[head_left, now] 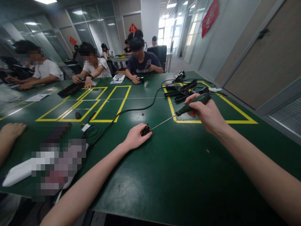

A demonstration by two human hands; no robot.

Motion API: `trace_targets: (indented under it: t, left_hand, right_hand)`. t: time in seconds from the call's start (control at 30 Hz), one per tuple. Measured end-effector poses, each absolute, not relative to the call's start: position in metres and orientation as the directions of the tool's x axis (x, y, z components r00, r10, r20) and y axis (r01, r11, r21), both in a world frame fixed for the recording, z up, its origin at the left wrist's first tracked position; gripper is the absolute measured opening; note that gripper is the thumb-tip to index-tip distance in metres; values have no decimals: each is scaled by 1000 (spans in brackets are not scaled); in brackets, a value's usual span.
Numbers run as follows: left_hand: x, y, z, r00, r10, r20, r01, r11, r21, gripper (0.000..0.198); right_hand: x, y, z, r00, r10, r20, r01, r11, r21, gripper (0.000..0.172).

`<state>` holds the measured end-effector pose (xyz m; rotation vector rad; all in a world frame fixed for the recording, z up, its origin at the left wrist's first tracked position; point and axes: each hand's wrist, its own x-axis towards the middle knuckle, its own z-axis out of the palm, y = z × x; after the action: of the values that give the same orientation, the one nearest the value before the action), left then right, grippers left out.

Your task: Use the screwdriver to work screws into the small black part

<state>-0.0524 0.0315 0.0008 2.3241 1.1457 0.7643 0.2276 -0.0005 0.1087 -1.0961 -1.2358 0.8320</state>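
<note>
Both closed | left grip (135, 137) pinches black part (145, 129) | right grip (207, 113) wraps screwdriver (191, 106) touching it

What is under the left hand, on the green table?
A small black part shows at the fingertips of the left hand. The screwdriver in the right hand touches it. The fingers cover the rest, so its shape cannot be told.

Ceiling lights (45, 1) are shining on glass partitions (94, 29); daylight is entering through far windows (164, 34); yellow lines (235, 121) are marking the green table (183, 175).
</note>
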Motion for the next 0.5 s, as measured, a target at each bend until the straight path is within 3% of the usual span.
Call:
trace_targets:
  t: [0.07, 0.23, 0.37, 0.5]
  left_hand:
    - [-52, 31, 2, 505, 817, 279, 577, -560, 595, 23]
    - [-52, 31, 3, 505, 818, 277, 578, -559, 595, 22]
    - [-52, 31, 2, 499, 822, 276, 577, -552, 601, 20]
    - [-52, 31, 1, 495, 825, 271, 574, -545, 611, 20]
  right_hand:
    - [228, 0, 108, 166, 931, 324, 73, 316, -946, 14]
    - [228, -3, 107, 181, 935, 306, 136, 285, -949, 41]
    - [228, -4, 110, 153, 963, 220, 69, 212, -975, 30]
    - [230, -2, 110, 150, 951, 271, 52, 266, -963, 17]
